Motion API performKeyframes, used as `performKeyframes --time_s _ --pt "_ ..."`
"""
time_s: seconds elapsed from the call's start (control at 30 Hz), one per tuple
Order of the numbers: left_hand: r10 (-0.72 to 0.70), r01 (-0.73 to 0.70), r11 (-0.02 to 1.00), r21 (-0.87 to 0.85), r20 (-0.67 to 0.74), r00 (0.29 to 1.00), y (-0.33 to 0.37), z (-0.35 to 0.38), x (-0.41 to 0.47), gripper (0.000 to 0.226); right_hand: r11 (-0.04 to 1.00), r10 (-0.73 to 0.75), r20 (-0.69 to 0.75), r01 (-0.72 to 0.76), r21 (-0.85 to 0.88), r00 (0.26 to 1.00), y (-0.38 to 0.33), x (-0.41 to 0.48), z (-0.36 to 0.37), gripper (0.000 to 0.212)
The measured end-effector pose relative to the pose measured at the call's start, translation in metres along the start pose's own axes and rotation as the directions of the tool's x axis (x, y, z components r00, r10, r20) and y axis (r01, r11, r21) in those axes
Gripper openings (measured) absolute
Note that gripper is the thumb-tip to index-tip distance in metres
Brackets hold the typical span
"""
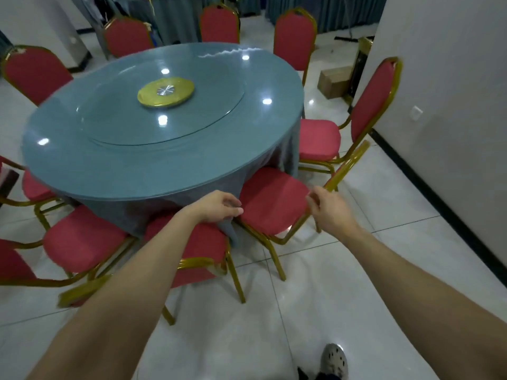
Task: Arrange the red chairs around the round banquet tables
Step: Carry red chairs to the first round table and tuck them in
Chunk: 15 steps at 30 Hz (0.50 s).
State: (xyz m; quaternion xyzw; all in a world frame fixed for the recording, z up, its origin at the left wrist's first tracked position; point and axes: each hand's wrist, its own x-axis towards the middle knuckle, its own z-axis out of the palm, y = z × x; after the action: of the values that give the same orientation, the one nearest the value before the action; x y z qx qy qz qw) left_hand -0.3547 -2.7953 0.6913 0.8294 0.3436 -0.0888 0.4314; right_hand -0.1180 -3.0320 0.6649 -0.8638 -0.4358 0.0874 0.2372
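Red chairs (pixel 295 37) already ring the round table (pixel 137 154); my right hand (pixel 329 212) curls by one's gold frame (pixel 347 165), grip unclear, left hand (pixel 216 207) loose, empty; tucking it in remains, I reckon

Cardboard box (pixel 333 80) on the floor, well beyond the right hand (pixel 329 212), near the white wall (pixel 452 78). Wall socket (pixel 416 112) to the right of the hand. Grey perforated shoe (pixel 334 360) on glossy tiles (pixel 356 283), behind the hand.

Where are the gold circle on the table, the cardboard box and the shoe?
gold circle (pixel 166 91): head view, its silver centre.
cardboard box (pixel 335 82): head view, its side.
shoe (pixel 334 359): head view, its top.
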Motion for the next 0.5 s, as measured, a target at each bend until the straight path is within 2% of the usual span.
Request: performKeyframes --time_s 0.1,0.23,0.3,0.37,0.43,0.5 --pt "-0.019 0.018 0.997 -0.073 -0.007 1.000 0.050 0.044 0.043 0.031 1.000 0.010 -0.032 -0.011 -0.003 0.999 0.072 0.015 -0.040 0.025" --pt "-0.007 0.003 0.997 -0.079 -0.054 0.999 0.118 0.090 0.097 0.025 1.000 0.026 -0.101 -0.026 0.001 0.995 0.151 0.039 -0.087 0.051" --pt "0.001 -0.004 0.999 -0.043 -0.074 0.997 0.152 0.103 0.121 0.023 0.997 0.070 -0.073 -0.072 -0.016 0.995 0.180 0.057 -0.107 0.044" --pt "0.013 -0.014 1.000 -0.011 -0.086 0.996 0.184 0.109 0.149 0.024 0.992 0.121 0.001 -0.121 -0.045 0.993 0.205 0.078 -0.123 0.021" --pt "0.033 -0.032 0.999 0.016 -0.115 0.993 0.214 0.109 0.181 0.026 0.991 0.130 0.052 -0.128 -0.030 0.990 0.230 0.102 -0.135 0.027" --pt "0.052 -0.050 0.999 0.022 -0.139 0.989 0.241 0.107 0.217 0.026 0.993 0.119 0.049 -0.120 0.019 0.992 0.254 0.128 -0.146 0.018"
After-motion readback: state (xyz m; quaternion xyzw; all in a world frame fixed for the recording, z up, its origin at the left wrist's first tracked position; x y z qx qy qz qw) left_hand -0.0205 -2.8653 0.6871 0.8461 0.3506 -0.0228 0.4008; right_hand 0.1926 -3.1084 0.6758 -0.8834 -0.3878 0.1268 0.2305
